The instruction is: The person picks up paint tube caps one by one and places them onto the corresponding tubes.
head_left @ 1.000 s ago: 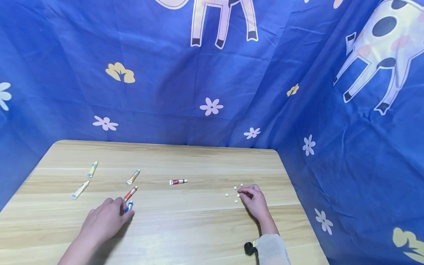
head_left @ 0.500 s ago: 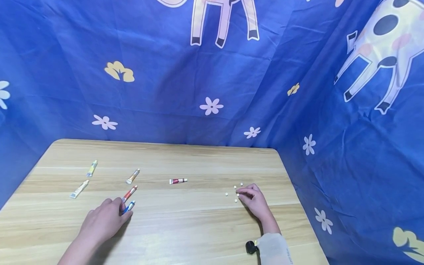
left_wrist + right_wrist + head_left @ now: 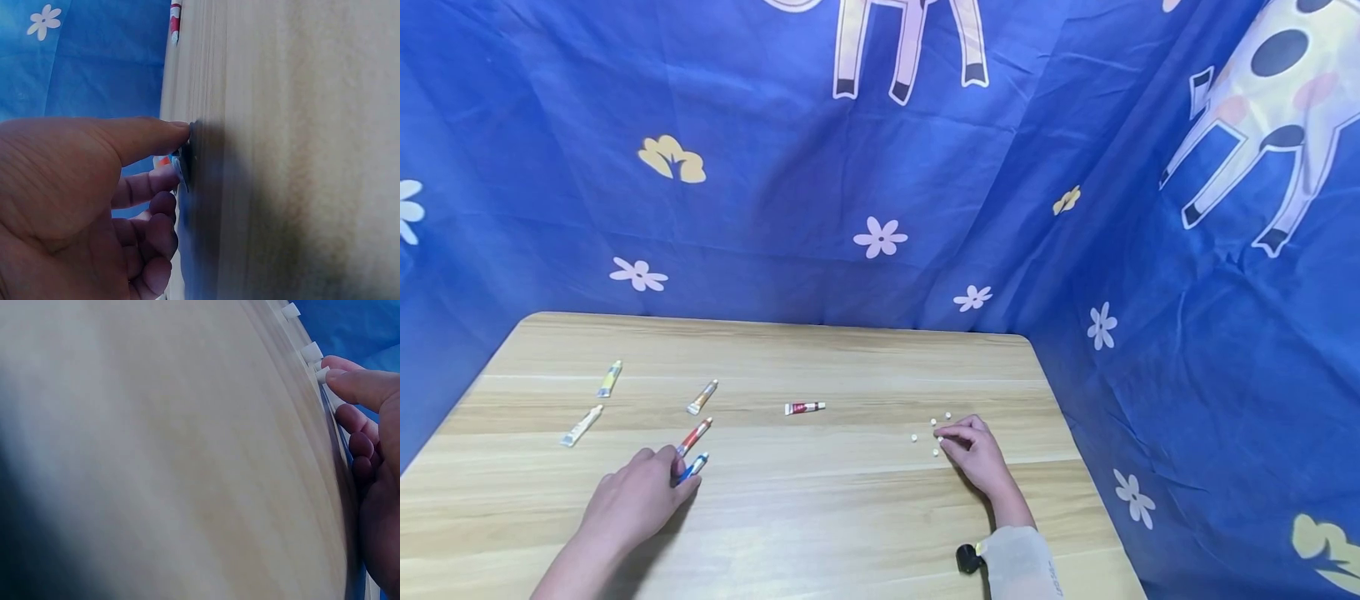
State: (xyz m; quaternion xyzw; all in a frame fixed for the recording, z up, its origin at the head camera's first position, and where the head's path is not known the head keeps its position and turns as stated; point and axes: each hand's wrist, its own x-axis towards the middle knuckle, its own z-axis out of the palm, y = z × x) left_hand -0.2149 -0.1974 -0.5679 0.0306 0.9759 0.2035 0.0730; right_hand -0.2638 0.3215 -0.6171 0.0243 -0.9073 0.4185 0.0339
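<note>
At the left of the head view, my left hand [image 3: 634, 498] pinches a blue paint tube [image 3: 695, 467] between thumb and fingers, low over the table. A red paint tube [image 3: 696, 435] lies just beyond these fingers. In the left wrist view, the thumb [image 3: 169, 132] and index finger meet at the tube, which is mostly hidden. On the right, my right hand [image 3: 979, 460] has thumb and index finger at a small white cylinder [image 3: 322, 375], seemingly pinching it; the contact is partly hidden. Several similar white pieces [image 3: 914, 437] lie around the fingertips.
On the wooden table [image 3: 820, 533] also lie a yellow tube [image 3: 610, 379], a white tube [image 3: 582, 426], an orange-brown tube [image 3: 702, 397] and a dark red tube [image 3: 805, 408]. A blue patterned curtain [image 3: 775, 167] stands behind and to the right.
Both hands stay nearly in place. The blue tube's capped end now shows a little more beyond the left fingers, and its angle has shifted slightly. The other tubes have not moved.
</note>
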